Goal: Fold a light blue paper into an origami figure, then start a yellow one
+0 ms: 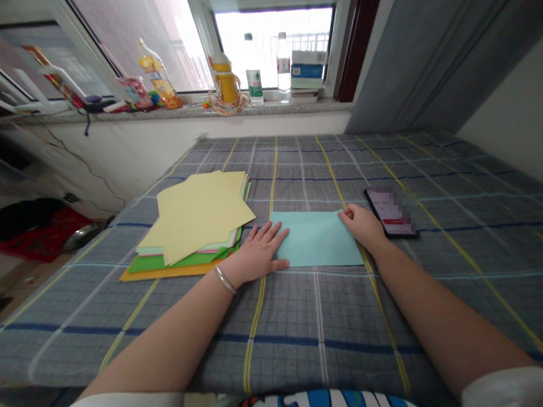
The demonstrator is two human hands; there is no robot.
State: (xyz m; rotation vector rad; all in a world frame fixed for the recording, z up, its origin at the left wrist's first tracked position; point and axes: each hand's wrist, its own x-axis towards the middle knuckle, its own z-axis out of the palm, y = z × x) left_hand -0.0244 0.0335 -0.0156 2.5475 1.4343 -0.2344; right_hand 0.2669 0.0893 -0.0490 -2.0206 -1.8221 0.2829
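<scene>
A light blue sheet of paper (316,240) lies flat on the plaid cloth in front of me, wider than it is deep. My left hand (261,254), with a silver bangle at the wrist, rests spread on its left edge. At the sheet's far right corner, my right hand (360,223) pinches the paper between thumb and bent fingers. Left of the sheet is a loose stack of coloured paper (203,212), with yellow sheets askew on top and green and orange ones beneath.
A phone (392,212) lies just beyond my right hand. The plaid cloth (297,316) spreads under everything. Along the windowsill (190,115) stand a yellow drink bottle (159,76), a yellow flask (224,79), clear bottles (283,68) and stacked boxes (307,73). A grey curtain (416,62) hangs right.
</scene>
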